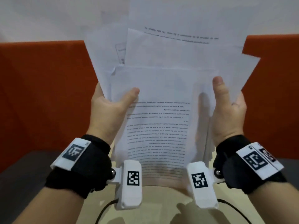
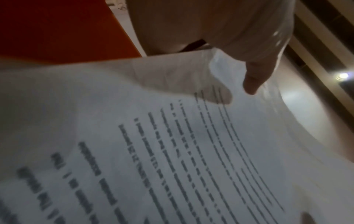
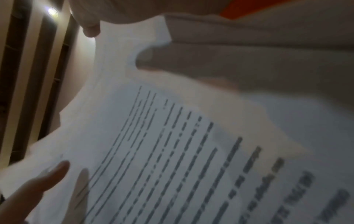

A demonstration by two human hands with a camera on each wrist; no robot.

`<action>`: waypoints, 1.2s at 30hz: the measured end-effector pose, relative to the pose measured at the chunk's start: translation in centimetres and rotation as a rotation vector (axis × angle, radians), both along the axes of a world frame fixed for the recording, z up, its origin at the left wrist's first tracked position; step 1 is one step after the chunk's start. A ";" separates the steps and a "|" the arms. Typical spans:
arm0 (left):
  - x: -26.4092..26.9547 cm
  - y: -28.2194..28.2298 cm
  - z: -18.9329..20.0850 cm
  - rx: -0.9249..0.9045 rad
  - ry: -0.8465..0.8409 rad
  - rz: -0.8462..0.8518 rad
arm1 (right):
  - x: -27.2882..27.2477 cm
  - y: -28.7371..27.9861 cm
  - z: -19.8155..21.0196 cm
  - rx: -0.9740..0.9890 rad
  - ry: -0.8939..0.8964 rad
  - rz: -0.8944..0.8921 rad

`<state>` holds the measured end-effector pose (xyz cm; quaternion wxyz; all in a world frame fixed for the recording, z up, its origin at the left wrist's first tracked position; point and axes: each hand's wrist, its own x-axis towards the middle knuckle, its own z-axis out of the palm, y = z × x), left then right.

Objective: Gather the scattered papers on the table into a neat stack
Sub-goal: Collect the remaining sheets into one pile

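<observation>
Both hands hold the papers [image 1: 161, 94] upright above the table [image 1: 155, 207]. The left hand [image 1: 110, 107] and right hand [image 1: 228, 107] each grasp a side edge, thumbs in front; the sheets fan unevenly.

Your head view looks down over both wrists, your wrist views look up close beneath, all sharing the papers [image 1: 163, 110].

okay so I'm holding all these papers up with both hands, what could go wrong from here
1. The papers are fanned unevenly, top edges splayed; loosely held back sheets could slip out.
2. The left hand and right hand grip only the side edges, so squeezing may buckle or crease the sheets.
</observation>
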<state>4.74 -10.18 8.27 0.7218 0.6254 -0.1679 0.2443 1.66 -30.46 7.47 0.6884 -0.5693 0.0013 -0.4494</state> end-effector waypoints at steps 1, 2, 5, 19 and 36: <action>0.0 0.2 0.1 -0.010 0.006 -0.025 | -0.1 -0.2 0.2 0.005 -0.012 0.000; -0.1 0.4 0.2 -0.003 0.015 -0.045 | -0.1 -0.3 0.3 -0.001 -0.013 0.005; -0.1 0.7 0.3 0.023 0.019 -0.086 | -0.2 0.0 1.1 -0.016 -0.018 0.011; -0.7 0.6 -1.3 0.003 0.046 -0.101 | -0.1 0.9 0.6 -0.106 -0.062 -0.029; -0.9 0.9 -2.6 0.096 0.126 -0.231 | -1.0 -0.3 5.9 -0.445 -0.085 0.087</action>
